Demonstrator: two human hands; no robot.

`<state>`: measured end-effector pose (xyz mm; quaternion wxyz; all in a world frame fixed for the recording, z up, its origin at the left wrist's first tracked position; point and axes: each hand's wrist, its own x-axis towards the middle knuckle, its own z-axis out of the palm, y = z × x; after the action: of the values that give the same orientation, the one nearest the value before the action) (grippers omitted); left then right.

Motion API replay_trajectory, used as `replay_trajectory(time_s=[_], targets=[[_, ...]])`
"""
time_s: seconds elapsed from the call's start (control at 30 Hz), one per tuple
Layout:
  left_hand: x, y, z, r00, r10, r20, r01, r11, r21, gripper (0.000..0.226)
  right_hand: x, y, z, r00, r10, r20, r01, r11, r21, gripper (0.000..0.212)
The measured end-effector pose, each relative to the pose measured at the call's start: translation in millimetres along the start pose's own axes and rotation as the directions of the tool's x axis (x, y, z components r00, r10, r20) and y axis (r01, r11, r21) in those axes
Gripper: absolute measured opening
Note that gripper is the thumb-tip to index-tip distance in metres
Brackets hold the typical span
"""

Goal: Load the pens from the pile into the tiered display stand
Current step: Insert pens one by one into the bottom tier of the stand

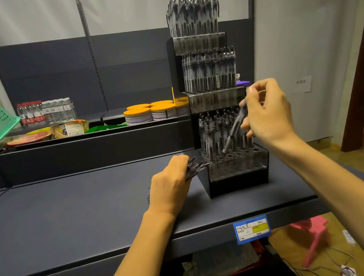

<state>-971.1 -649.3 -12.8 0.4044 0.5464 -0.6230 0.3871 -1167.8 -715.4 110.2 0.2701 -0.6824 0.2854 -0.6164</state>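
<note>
Bare fingers (246,105) of the right hand (268,111) pinched one pen (235,129), tilted, its lower tip at the front holes of the tiered display stand (239,183). The wrist was bent down and the forearm reached in from the lower right. Left of the stand's base, the left hand (171,183) curled around a bundle of pens (194,166), knuckles up, resting on the dark shelf (69,217). That hand hid most of the bundle, so its count was unclear. Pens in the stand's tiers blurred together behind clear fronts. Beyond the stand's left side stood orange-lidded tubs (150,113).
</note>
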Motion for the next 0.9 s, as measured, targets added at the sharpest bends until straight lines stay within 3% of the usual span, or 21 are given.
replay_trajectory(time_s=[0.23, 0.53, 0.7, 0.8, 0.9], targets=[[-0.2, -0.5, -0.5, 1.000, -0.011, 0.028, 0.011, 1.000, -0.011, 0.028, -3.9, 7.8, 9.2, 0.975, -0.001, 0.221, 0.040, 0.984, -0.173, 0.012], [1.2, 3.6, -4.0, 0.999, -0.018, 0.046, 0.018, 1.000, -0.008, 0.044, 2.0, 4.2, 14.6, 0.950, -0.025, 0.312, 0.082, 0.981, -0.174, 0.013], [1.1, 4.1, -5.0, 0.999, -0.019, 0.049, 0.019, 1.000, -0.009, 0.045, 5.8, 8.1, 17.9, 0.942, 0.062, 0.329, 0.067, 0.927, -0.368, 0.015], [0.9, 3.9, -4.3, 0.999, -0.012, 0.049, 0.013, 1.000, -0.006, 0.044, 3.4, 8.2, 18.1, 0.924, 0.131, 0.360, -0.010, 0.948, -0.319, 0.014], [0.9, 3.7, -3.7, 0.999, -0.013, 0.042, 0.014, 1.000, -0.017, 0.038, 0.4, 6.3, 15.7, 0.924, 0.101, 0.369, 0.019, 0.951, -0.308, 0.012]])
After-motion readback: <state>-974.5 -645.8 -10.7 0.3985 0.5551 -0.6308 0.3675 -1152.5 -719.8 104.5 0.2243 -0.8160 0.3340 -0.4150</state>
